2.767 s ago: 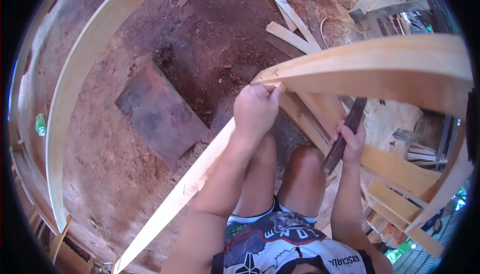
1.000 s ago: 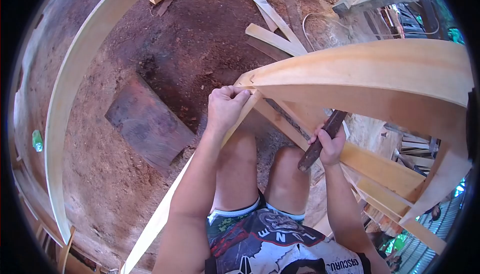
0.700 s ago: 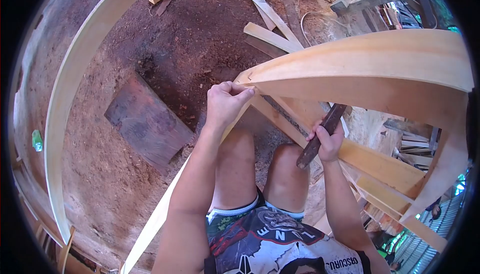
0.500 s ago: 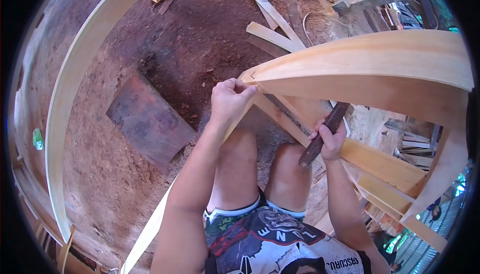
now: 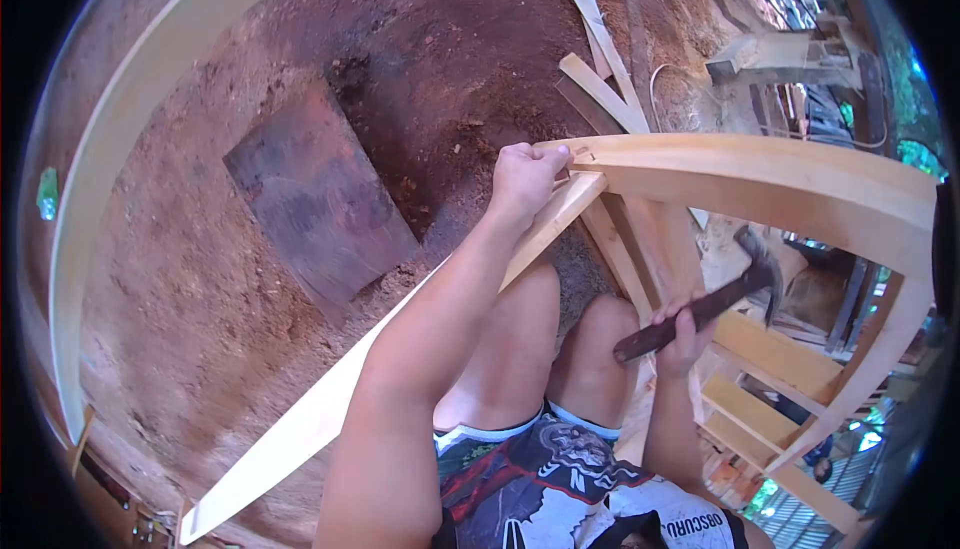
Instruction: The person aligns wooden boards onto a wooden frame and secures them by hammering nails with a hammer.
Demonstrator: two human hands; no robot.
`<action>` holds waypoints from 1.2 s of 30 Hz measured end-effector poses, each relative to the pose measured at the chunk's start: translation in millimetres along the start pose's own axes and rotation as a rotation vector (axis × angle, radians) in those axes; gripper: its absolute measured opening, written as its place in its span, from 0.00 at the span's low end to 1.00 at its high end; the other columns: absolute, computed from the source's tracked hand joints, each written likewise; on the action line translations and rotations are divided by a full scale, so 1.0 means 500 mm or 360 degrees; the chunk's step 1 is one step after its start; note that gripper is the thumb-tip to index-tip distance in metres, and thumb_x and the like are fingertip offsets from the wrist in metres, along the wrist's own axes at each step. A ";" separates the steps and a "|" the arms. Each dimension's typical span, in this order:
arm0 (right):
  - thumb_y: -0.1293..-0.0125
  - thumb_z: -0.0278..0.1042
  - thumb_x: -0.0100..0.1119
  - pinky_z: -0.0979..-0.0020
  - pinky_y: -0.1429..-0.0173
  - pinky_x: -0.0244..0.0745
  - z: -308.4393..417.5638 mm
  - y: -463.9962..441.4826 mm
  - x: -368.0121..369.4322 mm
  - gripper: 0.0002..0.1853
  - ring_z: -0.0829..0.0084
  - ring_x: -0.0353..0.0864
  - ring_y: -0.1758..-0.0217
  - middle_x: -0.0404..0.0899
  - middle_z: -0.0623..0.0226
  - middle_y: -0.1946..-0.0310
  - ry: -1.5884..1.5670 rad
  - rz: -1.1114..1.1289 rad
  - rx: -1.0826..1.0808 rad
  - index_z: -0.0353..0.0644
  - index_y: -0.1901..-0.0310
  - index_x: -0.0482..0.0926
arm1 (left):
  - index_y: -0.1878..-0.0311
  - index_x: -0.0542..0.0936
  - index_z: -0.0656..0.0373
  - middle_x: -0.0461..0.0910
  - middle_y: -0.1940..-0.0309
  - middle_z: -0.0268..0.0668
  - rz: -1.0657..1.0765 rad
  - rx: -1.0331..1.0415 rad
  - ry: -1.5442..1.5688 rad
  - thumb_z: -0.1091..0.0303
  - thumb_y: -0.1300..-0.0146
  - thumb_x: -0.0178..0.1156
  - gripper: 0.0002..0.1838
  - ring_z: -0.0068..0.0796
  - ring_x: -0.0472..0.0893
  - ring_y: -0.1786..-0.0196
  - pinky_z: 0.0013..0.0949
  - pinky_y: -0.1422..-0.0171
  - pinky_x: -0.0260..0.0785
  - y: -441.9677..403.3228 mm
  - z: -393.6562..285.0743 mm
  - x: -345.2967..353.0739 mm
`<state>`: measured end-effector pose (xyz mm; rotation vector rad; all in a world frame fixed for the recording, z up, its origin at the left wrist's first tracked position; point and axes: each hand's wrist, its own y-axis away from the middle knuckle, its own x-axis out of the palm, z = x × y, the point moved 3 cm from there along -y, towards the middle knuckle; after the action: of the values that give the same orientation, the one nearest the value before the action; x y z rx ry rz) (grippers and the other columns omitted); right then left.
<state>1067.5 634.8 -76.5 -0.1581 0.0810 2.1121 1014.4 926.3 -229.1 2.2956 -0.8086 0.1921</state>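
My left hand (image 5: 530, 184) is closed at the near end of a pale wooden beam (image 5: 760, 161), thumb pressed against its tip; the fingertips are partly hidden. Just below that end lies the squared end of a long wooden board (image 5: 300, 429), which runs down to the lower left under my left forearm. My right hand (image 5: 685, 337) is wrapped round the dark handle of a claw hammer (image 5: 735, 294). The hammer's head points up and right, beneath the beam and apart from it. A small dark mark shows on the beam near my thumb.
A curved wooden strip (image 5: 110, 139) arcs along the left. A flat dark plank (image 5: 320, 199) lies on the reddish dirt floor (image 5: 450, 59). Wooden frame members (image 5: 780, 349) stand at the right, and loose offcuts (image 5: 600, 89) lie at the top.
The hammer has swung up and right, so its head now shows. The view has shifted, and the long board's squared end is now exposed under the beam, beside my left hand.
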 end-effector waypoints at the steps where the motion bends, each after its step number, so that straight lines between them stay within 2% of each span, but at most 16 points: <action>1: 0.28 0.34 0.60 0.65 0.61 0.78 0.023 0.023 0.025 0.19 0.69 0.76 0.68 0.73 0.64 0.67 -0.0009 -0.0014 -0.0008 0.42 0.41 0.66 | 0.64 0.81 0.70 0.87 0.67 0.43 -0.0006 -0.0012 0.0039 0.64 0.35 0.69 0.15 0.30 0.87 0.63 0.31 0.61 0.78 0.000 -0.002 -0.001; 5: 0.33 0.33 0.66 0.71 0.58 0.74 0.141 0.028 0.058 0.19 0.74 0.76 0.66 0.75 0.66 0.66 0.0236 0.0166 0.0140 0.39 0.46 0.70 | 0.62 0.81 0.72 0.87 0.66 0.45 0.0011 -0.0116 0.0166 0.68 0.32 0.65 0.13 0.30 0.87 0.64 0.31 0.58 0.82 0.000 0.005 0.004; 7: 0.36 0.31 0.68 0.75 0.58 0.71 0.251 -0.023 0.103 0.15 0.79 0.74 0.65 0.75 0.69 0.65 0.0970 0.0495 0.0213 0.38 0.52 0.74 | 0.62 0.81 0.72 0.86 0.66 0.45 0.0020 -0.0103 0.0204 0.69 0.32 0.64 0.12 0.30 0.87 0.64 0.31 0.58 0.83 -0.002 0.005 0.005; 9: 0.39 0.28 0.67 0.77 0.59 0.68 0.355 -0.069 0.196 0.13 0.83 0.72 0.64 0.75 0.73 0.66 0.1179 0.0579 0.0250 0.38 0.55 0.76 | 0.62 0.82 0.72 0.86 0.67 0.46 -0.0029 -0.0118 0.0180 0.70 0.33 0.65 0.10 0.30 0.87 0.65 0.30 0.59 0.83 0.000 0.003 0.002; 11: 0.43 0.24 0.66 0.75 0.58 0.70 0.426 -0.113 0.279 0.17 0.79 0.75 0.63 0.76 0.73 0.65 0.1368 0.0726 0.0167 0.35 0.52 0.77 | 0.63 0.82 0.71 0.86 0.67 0.45 -0.0047 -0.0094 0.0114 0.71 0.34 0.66 0.10 0.30 0.87 0.65 0.30 0.59 0.82 -0.003 0.003 -0.001; 13: 0.43 0.24 0.64 0.71 0.56 0.72 0.460 -0.145 0.362 0.20 0.73 0.77 0.63 0.79 0.67 0.67 0.1704 0.0920 0.0077 0.34 0.47 0.77 | 0.64 0.83 0.70 0.87 0.68 0.44 -0.0063 -0.0066 0.0052 0.71 0.35 0.67 0.09 0.29 0.87 0.66 0.31 0.60 0.82 -0.008 0.018 0.003; 14: 0.43 0.24 0.64 0.71 0.56 0.72 0.464 -0.161 0.386 0.20 0.73 0.77 0.63 0.79 0.67 0.67 0.1712 0.0915 0.0066 0.34 0.47 0.77 | 0.65 0.85 0.67 0.87 0.68 0.45 -0.0064 0.0036 -0.0082 0.69 0.38 0.68 0.09 0.34 0.88 0.65 0.35 0.56 0.80 -0.017 0.037 0.007; 15: 0.41 0.24 0.64 0.67 0.54 0.74 0.466 -0.174 0.407 0.21 0.67 0.80 0.62 0.80 0.61 0.66 0.1909 0.0984 0.0028 0.35 0.45 0.77 | 0.65 0.88 0.64 0.88 0.67 0.47 -0.0065 0.0137 -0.0216 0.67 0.41 0.69 0.08 0.38 0.88 0.63 0.39 0.52 0.79 -0.013 0.031 0.007; 16: 0.40 0.25 0.63 0.63 0.52 0.75 0.463 -0.185 0.424 0.22 0.61 0.83 0.61 0.82 0.55 0.66 0.2103 0.1054 -0.0006 0.37 0.42 0.77 | 0.65 0.88 0.64 0.88 0.67 0.47 -0.0062 0.0142 -0.0211 0.67 0.41 0.69 0.08 0.38 0.88 0.63 0.39 0.52 0.79 -0.010 0.029 0.007; 17: 0.40 0.25 0.63 0.63 0.52 0.75 0.456 -0.196 0.434 0.22 0.61 0.83 0.61 0.82 0.55 0.66 0.2104 0.1050 -0.0016 0.37 0.42 0.77 | 0.65 0.88 0.62 0.88 0.67 0.47 -0.0056 0.0074 -0.0288 0.68 0.42 0.69 0.07 0.40 0.88 0.61 0.40 0.50 0.78 0.002 0.007 0.000; 19: 0.36 0.29 0.61 0.55 0.48 0.76 0.441 -0.204 0.457 0.20 0.49 0.83 0.57 0.83 0.47 0.63 0.2540 0.1217 -0.0550 0.43 0.41 0.79 | 0.65 0.89 0.61 0.88 0.66 0.46 -0.0042 0.0007 -0.0373 0.68 0.43 0.69 0.06 0.41 0.88 0.60 0.41 0.48 0.77 0.009 -0.001 -0.003; 20: 0.36 0.29 0.61 0.55 0.48 0.76 0.440 -0.207 0.469 0.20 0.49 0.83 0.57 0.83 0.47 0.63 0.2542 0.1213 -0.0550 0.43 0.41 0.79 | 0.65 0.89 0.60 0.88 0.66 0.46 -0.0060 0.0016 -0.0332 0.68 0.43 0.69 0.06 0.40 0.88 0.60 0.40 0.49 0.77 0.006 0.004 0.000; 22: 0.39 0.28 0.65 0.52 0.46 0.74 0.440 -0.212 0.495 0.27 0.45 0.81 0.50 0.84 0.50 0.55 0.2730 0.1280 -0.0515 0.48 0.36 0.77 | 0.65 0.89 0.60 0.88 0.67 0.46 -0.0078 0.0020 -0.0288 0.68 0.42 0.69 0.06 0.40 0.88 0.61 0.40 0.50 0.77 -0.002 0.014 0.007; 24: 0.38 0.29 0.64 0.52 0.46 0.75 0.435 -0.231 0.519 0.27 0.46 0.82 0.50 0.84 0.50 0.55 0.2849 0.1336 -0.0492 0.50 0.35 0.77 | 0.66 0.86 0.67 0.88 0.71 0.41 -0.0053 0.0015 -0.0229 0.71 0.37 0.69 0.08 0.25 0.86 0.68 0.31 0.61 0.78 -0.010 0.024 0.012; 28: 0.36 0.30 0.58 0.51 0.46 0.77 0.416 -0.265 0.556 0.24 0.48 0.84 0.51 0.85 0.50 0.57 0.3123 0.1441 -0.0420 0.54 0.36 0.80 | 0.64 0.86 0.67 0.88 0.71 0.41 -0.0046 0.0111 -0.0153 0.72 0.36 0.67 0.07 0.24 0.86 0.69 0.31 0.62 0.78 -0.031 0.053 0.018; 36: 0.36 0.30 0.52 0.52 0.45 0.79 0.326 -0.329 0.558 0.27 0.51 0.85 0.50 0.86 0.52 0.54 0.3106 0.1555 -0.0300 0.57 0.34 0.78 | 0.63 0.87 0.66 0.88 0.71 0.41 -0.0080 0.0124 -0.0399 0.72 0.37 0.66 0.07 0.27 0.87 0.67 0.33 0.56 0.78 0.001 0.008 0.008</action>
<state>1051.6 976.2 45.0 -2.5894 1.2620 1.8936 1017.2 921.4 -230.6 2.4424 -0.8800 -0.0906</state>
